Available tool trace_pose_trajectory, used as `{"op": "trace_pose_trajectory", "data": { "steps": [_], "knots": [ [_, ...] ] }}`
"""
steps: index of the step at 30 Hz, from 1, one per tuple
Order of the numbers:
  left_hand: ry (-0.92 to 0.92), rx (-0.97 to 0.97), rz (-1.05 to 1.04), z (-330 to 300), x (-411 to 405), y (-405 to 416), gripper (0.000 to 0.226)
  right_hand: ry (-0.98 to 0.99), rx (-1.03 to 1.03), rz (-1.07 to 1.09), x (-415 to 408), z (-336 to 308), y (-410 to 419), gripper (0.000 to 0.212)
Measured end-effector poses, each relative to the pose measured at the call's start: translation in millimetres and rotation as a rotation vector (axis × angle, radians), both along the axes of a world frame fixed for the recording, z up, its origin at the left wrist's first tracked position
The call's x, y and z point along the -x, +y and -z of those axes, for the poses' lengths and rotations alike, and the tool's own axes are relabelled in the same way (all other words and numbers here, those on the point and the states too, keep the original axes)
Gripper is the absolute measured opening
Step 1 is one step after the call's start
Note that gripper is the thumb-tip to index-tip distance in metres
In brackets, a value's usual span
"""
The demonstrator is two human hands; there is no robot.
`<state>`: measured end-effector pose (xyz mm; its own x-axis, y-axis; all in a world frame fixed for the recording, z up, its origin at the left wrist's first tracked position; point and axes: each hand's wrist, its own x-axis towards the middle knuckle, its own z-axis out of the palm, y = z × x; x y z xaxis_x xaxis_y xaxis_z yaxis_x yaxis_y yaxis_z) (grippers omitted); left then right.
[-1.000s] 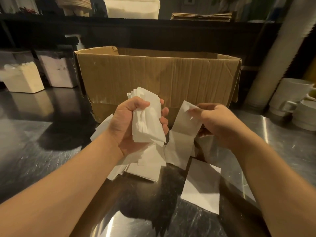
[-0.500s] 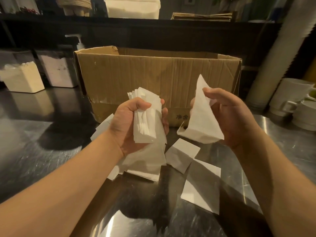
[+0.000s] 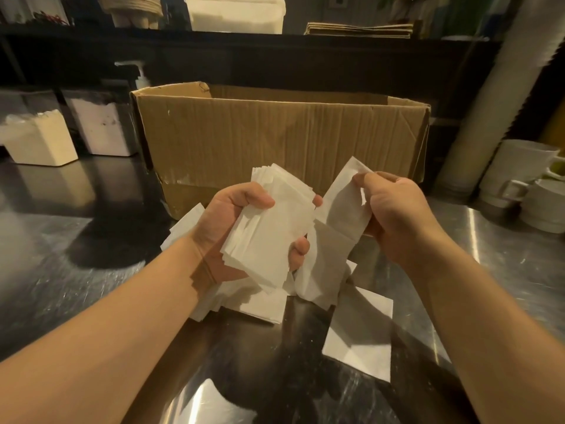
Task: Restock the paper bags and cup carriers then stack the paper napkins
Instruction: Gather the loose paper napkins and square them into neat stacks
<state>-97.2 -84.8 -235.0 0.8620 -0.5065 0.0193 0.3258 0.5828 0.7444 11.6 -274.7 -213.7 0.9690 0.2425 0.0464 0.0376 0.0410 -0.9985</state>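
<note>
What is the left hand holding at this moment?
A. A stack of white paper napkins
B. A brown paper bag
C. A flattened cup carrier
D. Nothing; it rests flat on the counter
A: the left hand has thumb and fingers curled round a stack of white napkins, raised above the steel counter in front of the cardboard box.
</note>
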Motion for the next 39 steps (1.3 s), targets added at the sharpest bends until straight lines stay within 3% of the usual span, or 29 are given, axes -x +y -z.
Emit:
{"op": "trace_pose_trajectory", "data": {
  "steps": [6, 11, 14, 16, 19, 22, 24, 28, 30, 36, 39],
  "knots": [
    [0.039, -0.115, -0.099, -0.4, 1.1, -2.1, 0.073, -0.030, 0.134, 0.041, -5.4, 3.4, 0.5, 0.027],
    [0.031, -0.036, -0.138, -0.4, -2.8, -0.2, 0.072, -0.534, 0.332, 0.102, -1.0, 7.0, 1.1, 0.024],
    [-0.002, -0.002, -0.206, -0.2, -4.3, -1.5, 0.065, -0.672, 0.318, -0.105, 3.4, 2.3, -6.1, 0.022],
    [-0.011, 0.027, -0.221, 0.9, -5.2, -0.5, 0.068, -0.705, 0.446, -0.244, 5.3, -0.9, -9.4, 0.022],
    [-0.029, 0.066, -0.216, 0.2, -5.6, -0.8, 0.066, -0.756, 0.610, -0.246, 3.1, 1.9, -8.1, 0.009],
    [-0.026, 0.056, -0.301, -0.1, -5.9, -1.8, 0.060, -0.715, 0.623, -0.237, 2.2, 0.4, -7.3, 0.007],
    [-0.028, 0.037, -0.351, 0.3, -6.0, -3.7, 0.058, -0.585, 0.529, -0.298, 3.4, -7.9, -13.4, 0.003],
    [-0.031, -0.028, -0.504, 0.5, -6.8, -5.7, 0.043, -0.150, 0.105, -0.713, 11.1, -24.4, -26.4, 0.019],
    [-0.038, -0.056, -0.506, 0.9, -6.1, -8.1, 0.039, -0.101, 0.007, -0.823, 16.6, -22.1, -21.1, 0.014],
    [-0.036, -0.123, -0.500, 0.3, -6.2, -16.7, 0.035, -0.184, 0.135, -0.516, 30.4, -3.4, 7.0, 0.009],
    [-0.022, -0.115, -0.428, 1.0, -5.7, -15.7, 0.051, -0.217, 0.147, -0.431, 34.8, -0.1, 9.8, 0.010]
  ]
}}
